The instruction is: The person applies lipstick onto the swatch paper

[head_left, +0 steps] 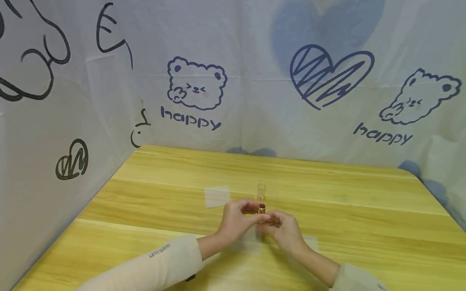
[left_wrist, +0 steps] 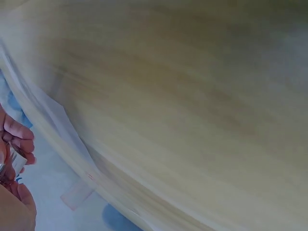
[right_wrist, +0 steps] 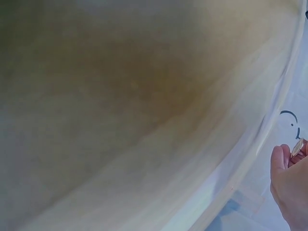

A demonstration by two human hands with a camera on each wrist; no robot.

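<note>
Fingers together, left hand (head_left: 238,221) and right hand (head_left: 286,233) both pinch the gold tube (head_left: 261,208), clear case (head_left: 261,191) standing just beyond!

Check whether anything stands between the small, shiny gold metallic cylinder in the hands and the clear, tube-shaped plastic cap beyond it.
Nothing visible does: the left hand and right hand hold the gold cylinder, and the head view shows only yellow wood-grain tabletop between it and the clear cap.
</note>
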